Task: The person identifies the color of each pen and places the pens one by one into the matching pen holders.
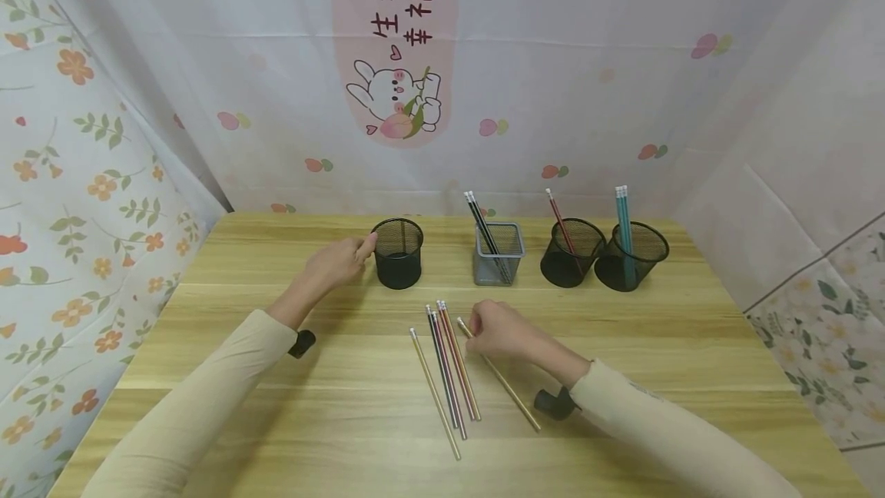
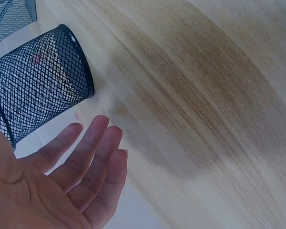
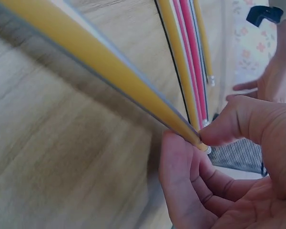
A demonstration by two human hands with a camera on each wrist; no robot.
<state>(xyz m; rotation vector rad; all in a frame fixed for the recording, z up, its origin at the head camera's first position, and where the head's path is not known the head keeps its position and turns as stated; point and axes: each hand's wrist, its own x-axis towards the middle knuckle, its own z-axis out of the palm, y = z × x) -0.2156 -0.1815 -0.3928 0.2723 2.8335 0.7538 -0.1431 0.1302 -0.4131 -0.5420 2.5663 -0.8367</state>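
Observation:
My right hand (image 1: 503, 329) pinches a gold pencil (image 1: 512, 392) near its white eraser end, between thumb and fingertips. In the right wrist view this pencil (image 3: 109, 62) slants away from the fingers over the wood. My left hand (image 1: 339, 261) is at the left side of a round black mesh pen holder (image 1: 399, 271), thumb by its rim and fingers extended. No pencils show in that holder. Between the hands lie a bundle of dark and red pencils (image 1: 449, 376) and, left of it, another gold pencil (image 1: 435, 394).
Behind my right hand stands a square grey mesh holder (image 1: 489, 273) with dark pencils. Farther right, one round black holder (image 1: 556, 273) has a red pencil and another holder (image 1: 608, 277) has teal pencils (image 1: 624, 217). A printed cloth (image 1: 553, 98) hangs behind the table.

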